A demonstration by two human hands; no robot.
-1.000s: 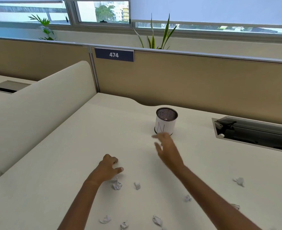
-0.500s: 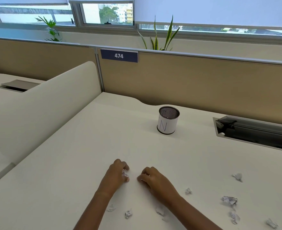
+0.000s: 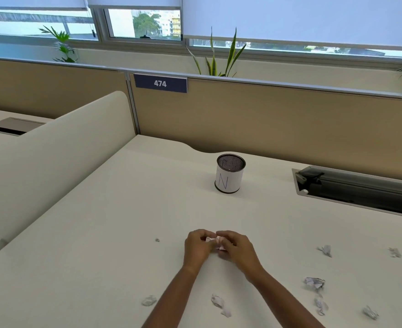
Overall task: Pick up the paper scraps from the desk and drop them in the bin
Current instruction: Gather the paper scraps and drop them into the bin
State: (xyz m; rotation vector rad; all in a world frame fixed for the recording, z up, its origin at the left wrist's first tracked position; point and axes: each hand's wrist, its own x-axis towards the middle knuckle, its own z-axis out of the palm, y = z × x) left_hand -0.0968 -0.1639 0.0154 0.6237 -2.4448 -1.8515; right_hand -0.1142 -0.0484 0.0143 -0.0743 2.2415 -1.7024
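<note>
Right now we have both hands together low over the table [image 3: 100,233], in front of the bin [image 3: 230,176]. Our left hand [image 3: 196,248] and our right hand [image 3: 239,250] meet at a crumpled paper scrap [image 3: 215,242]; the fingers of both are curled narrow around it, pinching it between them, so only a pale bit of it shows.

The bin is a small mesh cup wrapped in white paper with a letter N on it, standing upright farther back on the table, well apart from our hands.

Other scraps lie loose on the table. Near our left forearm sits 1 scrap [image 3: 149,300], and between our forearms lies another scrap [image 3: 219,303]. A tiny speck of paper [image 3: 157,240] rests left of our hands. To the right we see a bigger crumpled scrap [image 3: 314,283], with several more near it and beyond it toward the table's right edge.

Behind the bin runs a tan partition carrying a blue sign [image 3: 160,83] that reads 474, and an open cable tray [image 3: 358,192] is set into the table at right.
</note>
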